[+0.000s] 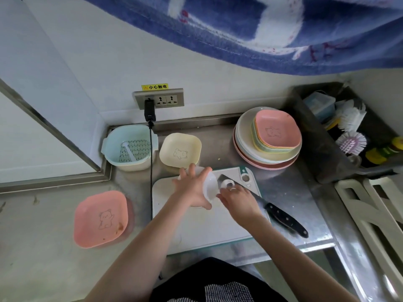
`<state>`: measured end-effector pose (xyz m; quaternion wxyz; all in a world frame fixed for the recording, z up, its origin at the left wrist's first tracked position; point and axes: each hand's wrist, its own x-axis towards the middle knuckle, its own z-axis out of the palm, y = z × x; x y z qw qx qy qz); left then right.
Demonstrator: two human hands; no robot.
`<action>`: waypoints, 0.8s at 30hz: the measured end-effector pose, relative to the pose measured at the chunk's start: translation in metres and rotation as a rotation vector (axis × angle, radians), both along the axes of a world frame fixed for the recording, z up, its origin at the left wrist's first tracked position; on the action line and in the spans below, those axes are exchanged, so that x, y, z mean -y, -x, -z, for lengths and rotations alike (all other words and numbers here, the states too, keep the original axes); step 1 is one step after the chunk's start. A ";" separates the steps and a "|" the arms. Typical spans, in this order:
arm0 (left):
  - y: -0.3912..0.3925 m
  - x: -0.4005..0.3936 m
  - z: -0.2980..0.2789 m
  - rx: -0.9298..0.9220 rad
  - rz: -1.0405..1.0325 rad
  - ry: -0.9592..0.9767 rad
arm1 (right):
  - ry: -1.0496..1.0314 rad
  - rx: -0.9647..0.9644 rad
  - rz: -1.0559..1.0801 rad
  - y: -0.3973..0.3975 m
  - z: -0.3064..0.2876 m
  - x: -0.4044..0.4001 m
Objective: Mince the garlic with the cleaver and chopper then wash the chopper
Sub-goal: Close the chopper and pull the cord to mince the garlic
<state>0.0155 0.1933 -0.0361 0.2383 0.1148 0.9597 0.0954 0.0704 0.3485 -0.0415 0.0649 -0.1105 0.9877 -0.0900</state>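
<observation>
Tilting the chopper cup [208, 186], your left hand [192, 188] grips it so your right hand's [237, 199] fingers [224, 194], curled at its mouth, can scrape garlic onto the cutting board [218, 227]; cleaver [281, 214] rests beside.

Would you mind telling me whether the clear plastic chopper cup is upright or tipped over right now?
Tipped. The left hand grips the clear plastic chopper cup on its side above the white cutting board, its open mouth facing the right hand.

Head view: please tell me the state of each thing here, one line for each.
Chopper cup: tilted on its side, held by the left hand.
Right hand: fingers at the cup's mouth, on a small clear part.
Cleaver: lying flat on the cutting board, nobody holds it.
Pink dish: upright, some scraps inside.
Cream dish: upright, empty.
Charger: plugged into the socket.
</observation>
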 end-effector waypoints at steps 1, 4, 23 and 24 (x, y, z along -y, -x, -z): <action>0.000 0.001 0.000 -0.002 -0.001 -0.009 | -0.020 0.031 0.056 -0.004 0.003 -0.015; 0.000 0.002 0.000 0.000 -0.008 -0.023 | -0.110 0.089 0.273 -0.017 0.014 -0.071; 0.000 0.002 0.000 0.007 -0.017 -0.026 | -0.070 0.125 0.326 -0.023 0.014 -0.074; 0.000 0.001 0.001 0.005 -0.015 -0.023 | -0.085 0.125 0.340 -0.027 0.013 -0.080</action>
